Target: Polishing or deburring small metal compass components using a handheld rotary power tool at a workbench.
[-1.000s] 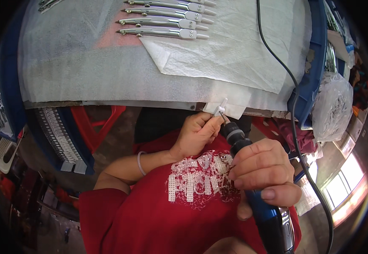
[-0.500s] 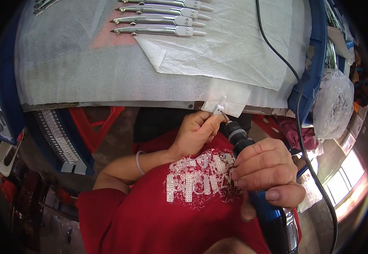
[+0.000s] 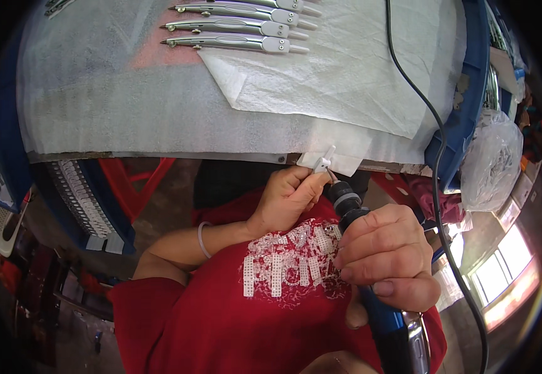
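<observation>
At the table's near edge, my left hand (image 3: 288,198) is closed in a pinch on a drawing compass. Only the compass's pale head (image 3: 322,165) and its white handle peg show; the legs are hidden in my fingers. The head lies over a small white cloth flap. My right hand (image 3: 388,255) is wrapped round an electric screwdriver (image 3: 383,318) with a blue and black body. It slants up and left, its bit meeting the compass head beside my left thumb. Whether the bit sits in a screw is too small to tell.
Several finished-looking silver compasses (image 3: 236,42) lie in a row on the cloth-covered table (image 3: 127,112). A black cord (image 3: 422,93) runs down the right side. Blue bins (image 3: 461,106) flank the table, and a clear plastic bag (image 3: 492,159) hangs at the right. A red stool (image 3: 130,187) stands below.
My right hand and the screwdriver have shifted slightly left. My left hand keeps its pinch on the compass; the whole view has moved a little.
</observation>
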### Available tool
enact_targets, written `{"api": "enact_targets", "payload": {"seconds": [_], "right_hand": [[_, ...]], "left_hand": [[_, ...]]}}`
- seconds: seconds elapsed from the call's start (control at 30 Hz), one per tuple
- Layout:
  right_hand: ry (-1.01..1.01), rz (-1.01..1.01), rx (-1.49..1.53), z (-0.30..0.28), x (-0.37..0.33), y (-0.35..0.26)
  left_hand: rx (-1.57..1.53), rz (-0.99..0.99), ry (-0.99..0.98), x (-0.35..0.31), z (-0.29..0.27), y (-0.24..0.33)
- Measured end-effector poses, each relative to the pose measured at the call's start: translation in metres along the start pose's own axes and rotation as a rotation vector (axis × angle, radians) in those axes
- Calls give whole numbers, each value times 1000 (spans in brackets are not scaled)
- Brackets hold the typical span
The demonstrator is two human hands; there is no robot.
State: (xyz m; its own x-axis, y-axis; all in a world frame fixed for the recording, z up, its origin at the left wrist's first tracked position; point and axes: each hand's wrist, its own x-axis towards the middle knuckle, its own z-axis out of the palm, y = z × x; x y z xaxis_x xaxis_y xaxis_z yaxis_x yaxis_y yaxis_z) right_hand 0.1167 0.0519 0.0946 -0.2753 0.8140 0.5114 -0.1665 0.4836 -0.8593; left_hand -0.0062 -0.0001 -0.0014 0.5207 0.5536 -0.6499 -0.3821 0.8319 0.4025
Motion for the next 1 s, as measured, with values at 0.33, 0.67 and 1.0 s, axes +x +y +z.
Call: {"api": "enact_targets", "payload": {"seconds": [0.33,0.67,1.0], "right_hand": [[-45,8,30,-3,1,-2],[33,-42,-2,4,-1,-6],[9,-27,13,4,2,-3]], "left_hand": [[21,11,2,0,0,0],[-7,26,-32,-1,1,-1],[-23,17,-46,0,-4,-6]]}}
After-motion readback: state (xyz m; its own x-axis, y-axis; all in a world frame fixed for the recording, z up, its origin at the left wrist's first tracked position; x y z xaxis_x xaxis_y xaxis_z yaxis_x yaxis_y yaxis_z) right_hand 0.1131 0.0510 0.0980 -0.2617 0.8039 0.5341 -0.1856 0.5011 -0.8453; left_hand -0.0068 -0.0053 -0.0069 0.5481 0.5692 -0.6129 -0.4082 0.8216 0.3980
